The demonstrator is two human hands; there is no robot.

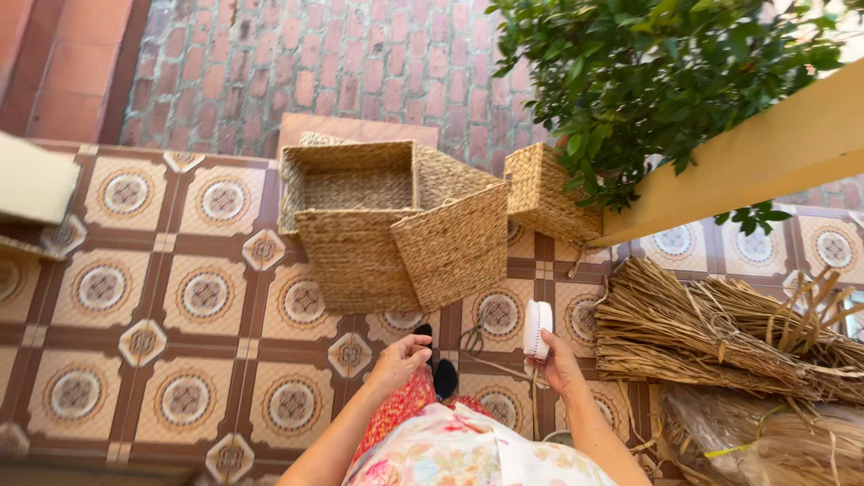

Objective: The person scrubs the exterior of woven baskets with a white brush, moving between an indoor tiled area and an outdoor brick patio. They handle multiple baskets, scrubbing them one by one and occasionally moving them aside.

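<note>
My right hand (556, 364) holds up a white spool of thread (537, 328) by its lower edge, above the tiled floor. My left hand (400, 358) hovers near my knee with its fingers curled together; whether it pinches a thread is too small to see. Between the hands lies a small pair of scissors (472, 338) on the tiles. A dark object (445, 378) sits below my left hand. Just beyond my hands stands a large square woven basket (360, 247), open at the top, with a woven panel (453, 245) leaning against its right side.
A smaller woven basket (547, 191) stands behind, under a leafy green plant (648, 72). Bundles of dried straw (720, 333) lie at the right beside a yellow rail (765, 153). Patterned floor tiles (180, 297) spread left; brick paving (315, 63) lies beyond.
</note>
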